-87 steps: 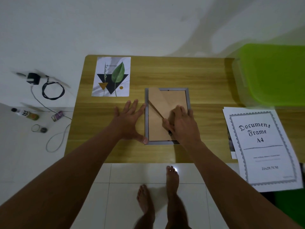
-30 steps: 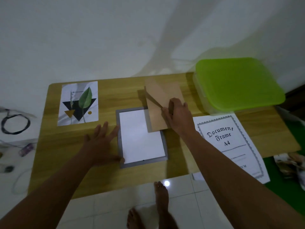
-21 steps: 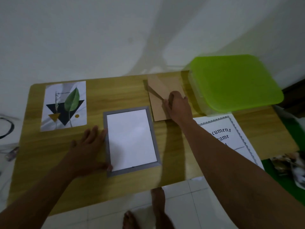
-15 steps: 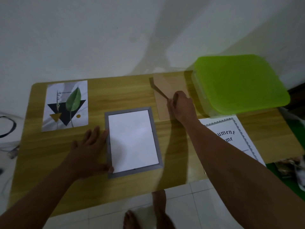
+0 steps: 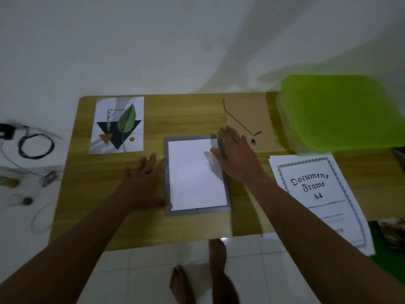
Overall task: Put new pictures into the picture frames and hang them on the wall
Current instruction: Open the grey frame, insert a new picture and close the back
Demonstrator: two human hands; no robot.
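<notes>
On table (image 5: 192,115), frame (image 5: 197,212), spread left grip (image 5: 140,185) and spread right grip (image 5: 236,159) touching it, backing board (image 5: 247,115) beyond

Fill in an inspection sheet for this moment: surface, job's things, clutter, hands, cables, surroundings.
Surface: wooden table.
Job's things: grey picture frame lies flat, back open, a white sheet in it; brown backing board lies apart, beyond its far right corner; leaf print at far left.
Clutter: Document Frame A4 sheet overhangs the near edge at right; green-lidded box at far right.
Hands: left hand flat beside the frame's left edge; right hand open on its upper right corner.
Cables: black coiled cable and white cable on the floor, left.
Surroundings: white wall, tiled floor, bare feet.
</notes>
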